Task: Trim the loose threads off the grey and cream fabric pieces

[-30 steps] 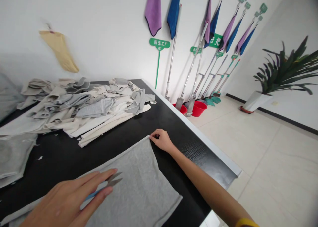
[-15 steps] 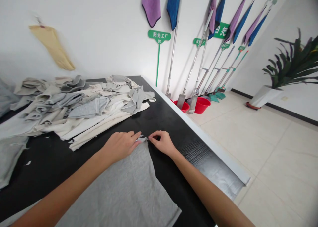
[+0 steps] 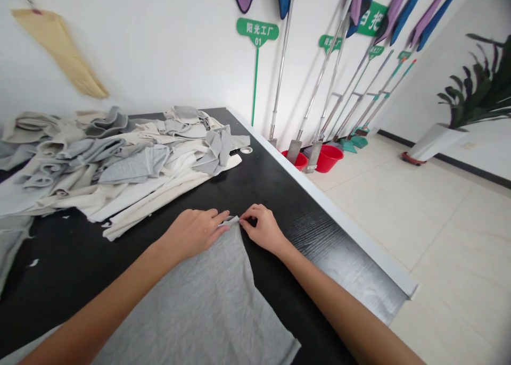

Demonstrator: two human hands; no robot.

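A grey piece of knit fabric (image 3: 199, 301) lies spread over the black table, running from the near edge up to a narrow top end. At that end my left hand (image 3: 197, 229) grips the fabric's edge between thumb and fingers, its palm facing down. My right hand (image 3: 262, 227) is beside it, thumb and forefinger pinched on the top right corner. The edge between the two hands is slightly raised and folded. Whatever lies under my left fingers is hidden.
A heap of grey and cream fabric pieces (image 3: 131, 163) covers the table's far left. A white ring (image 3: 246, 150) lies by it. The table's white edge strip (image 3: 319, 200) runs along the right. Beyond stand mops, red buckets (image 3: 329, 158) and a potted plant (image 3: 433, 144).
My right finger and thumb have closed in on the fabric's corner, and the edge there has turned slightly. My left hand keeps its place. The camera view has tilted a little downward.
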